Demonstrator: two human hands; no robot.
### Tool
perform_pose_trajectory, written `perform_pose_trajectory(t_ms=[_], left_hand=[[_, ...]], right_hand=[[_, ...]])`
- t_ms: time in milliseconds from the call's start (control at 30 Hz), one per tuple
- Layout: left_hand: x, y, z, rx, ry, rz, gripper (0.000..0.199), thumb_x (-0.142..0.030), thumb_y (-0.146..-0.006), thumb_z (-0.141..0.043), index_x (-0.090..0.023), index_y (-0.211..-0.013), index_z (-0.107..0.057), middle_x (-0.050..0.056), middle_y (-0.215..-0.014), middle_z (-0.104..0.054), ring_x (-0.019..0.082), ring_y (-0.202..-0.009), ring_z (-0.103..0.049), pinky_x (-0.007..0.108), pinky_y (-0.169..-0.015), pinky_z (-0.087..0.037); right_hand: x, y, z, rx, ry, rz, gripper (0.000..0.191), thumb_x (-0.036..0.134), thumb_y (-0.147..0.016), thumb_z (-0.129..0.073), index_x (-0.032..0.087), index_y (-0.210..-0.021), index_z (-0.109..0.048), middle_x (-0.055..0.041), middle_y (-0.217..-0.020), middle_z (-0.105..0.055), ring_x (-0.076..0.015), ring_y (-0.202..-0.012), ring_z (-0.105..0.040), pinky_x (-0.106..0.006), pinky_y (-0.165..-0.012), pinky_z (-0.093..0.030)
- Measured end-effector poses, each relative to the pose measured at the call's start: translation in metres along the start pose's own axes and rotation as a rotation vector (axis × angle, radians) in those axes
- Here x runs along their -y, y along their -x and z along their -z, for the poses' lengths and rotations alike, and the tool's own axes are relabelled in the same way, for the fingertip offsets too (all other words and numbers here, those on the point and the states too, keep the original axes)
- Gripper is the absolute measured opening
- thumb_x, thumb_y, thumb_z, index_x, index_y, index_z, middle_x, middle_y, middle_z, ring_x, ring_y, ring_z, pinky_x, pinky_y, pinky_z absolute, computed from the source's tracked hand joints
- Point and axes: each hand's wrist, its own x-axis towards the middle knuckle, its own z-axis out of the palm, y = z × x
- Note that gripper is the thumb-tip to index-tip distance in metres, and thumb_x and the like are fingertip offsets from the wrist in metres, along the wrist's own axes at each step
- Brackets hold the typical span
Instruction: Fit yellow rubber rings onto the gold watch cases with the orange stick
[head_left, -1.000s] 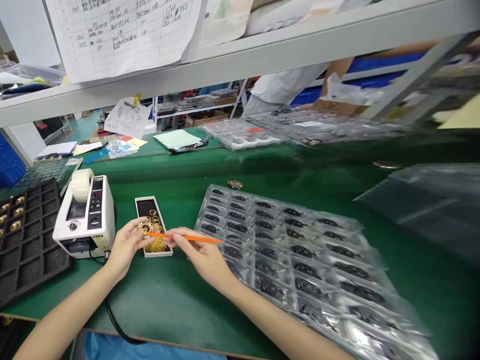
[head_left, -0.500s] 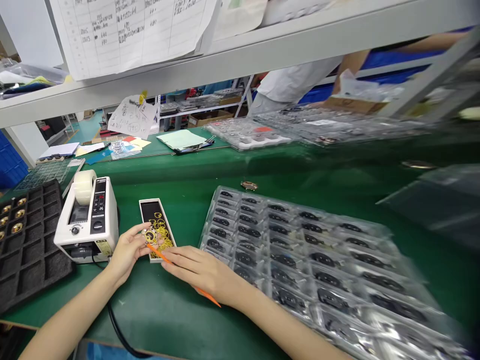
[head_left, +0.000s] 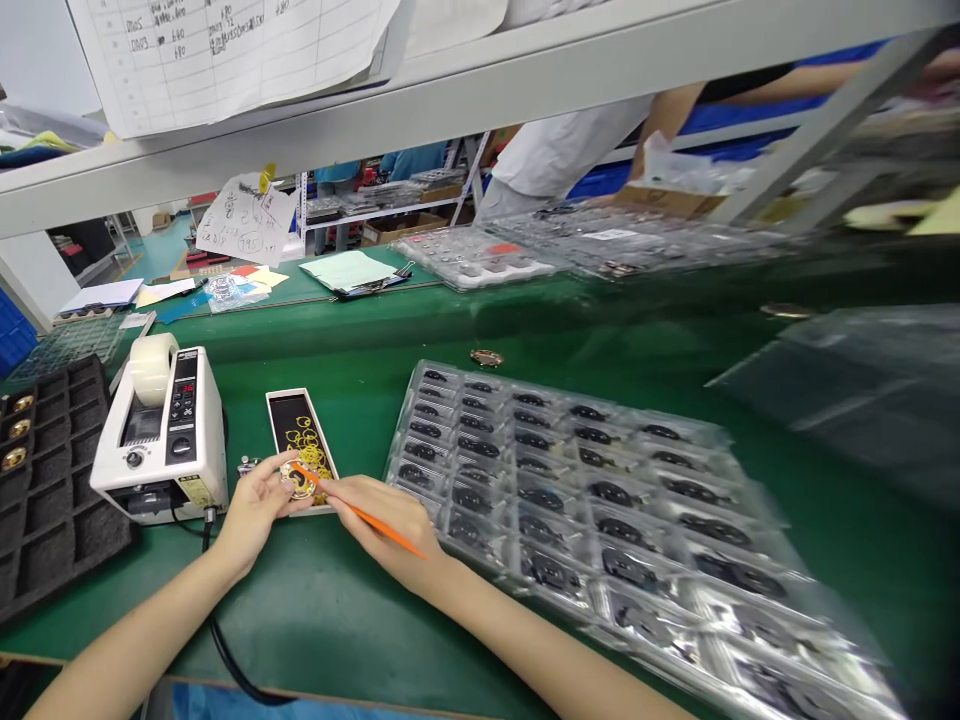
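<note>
Between the fingertips of my left hand [head_left: 259, 508] is a small round part like a watch case [head_left: 298, 481], with a pale rim and a dark mark inside. My right hand [head_left: 386, 525] is closed around a thin orange stick [head_left: 386, 530], perhaps a pen or plastic tweezers. The stick's tip lies over the face of the round part; whether it touches cannot be made out. Just behind both hands stands a narrow white box [head_left: 273, 420] with a black bottom, holding several yellow rings [head_left: 306, 437]. My fingers cover its near end.
A tape dispenser [head_left: 161, 440] stands to the left, beside a black compartment tray [head_left: 56, 500] with gold round parts. Stacked clear plastic trays [head_left: 592, 480] of dark parts fill the right. A metallic part [head_left: 487, 357] lies behind them. A shelf beam [head_left: 450, 100] crosses overhead; a person stands beyond.
The orange stick's tip has moved up from the round part's lower edge onto its face, and my right fingers have closed more tightly around it. The whole view has shifted slightly.
</note>
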Motion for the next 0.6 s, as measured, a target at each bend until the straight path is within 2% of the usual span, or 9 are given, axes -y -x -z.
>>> perform_pose_trajectory(t_ms=[167,333,467,600], left_hand=[[0.002,-0.005,0.005,-0.035,0.034,0.023,0.052,-0.035,-0.063,-0.085,-0.016,-0.109,-0.070,0.008,-0.092,-0.076,0.019,-0.085,-0.070,0.031,-0.083,-0.056],[0.002,-0.009,0.010,-0.078,0.045,0.050,0.045,-0.025,-0.063,-0.083,-0.016,-0.105,-0.072,0.008,-0.096,-0.075,0.017,-0.083,-0.070,0.028,-0.076,-0.056],[0.002,-0.011,0.013,-0.102,0.034,0.059,0.042,-0.027,-0.066,-0.081,-0.015,-0.105,-0.072,0.007,-0.088,-0.075,0.017,-0.078,-0.070,0.031,-0.076,-0.057],[0.001,-0.010,0.011,-0.109,0.016,0.073,0.048,-0.022,-0.060,-0.083,-0.015,-0.105,-0.070,0.006,-0.086,-0.075,0.018,-0.079,-0.072,0.031,-0.078,-0.057]], right_hand=[[-0.004,0.001,-0.005,0.140,0.240,0.293,0.021,0.006,-0.093,-0.048,0.006,-0.107,-0.064,-0.0158,-0.094,-0.075,-0.0225,-0.091,-0.072,-0.033,-0.077,-0.062],[-0.001,-0.002,-0.004,0.270,0.420,0.388,0.026,0.005,-0.095,-0.041,0.004,-0.103,-0.066,-0.0169,-0.101,-0.074,-0.0241,-0.096,-0.071,-0.034,-0.080,-0.062],[-0.001,-0.003,-0.003,0.259,0.364,0.381,0.024,0.007,-0.095,-0.043,0.006,-0.106,-0.064,-0.0153,-0.101,-0.074,-0.0226,-0.093,-0.071,-0.034,-0.080,-0.061],[-0.001,-0.002,0.002,0.099,0.233,0.318,0.025,0.005,-0.091,-0.047,0.009,-0.112,-0.060,-0.0129,-0.088,-0.074,-0.0190,-0.080,-0.071,-0.031,-0.068,-0.061]])
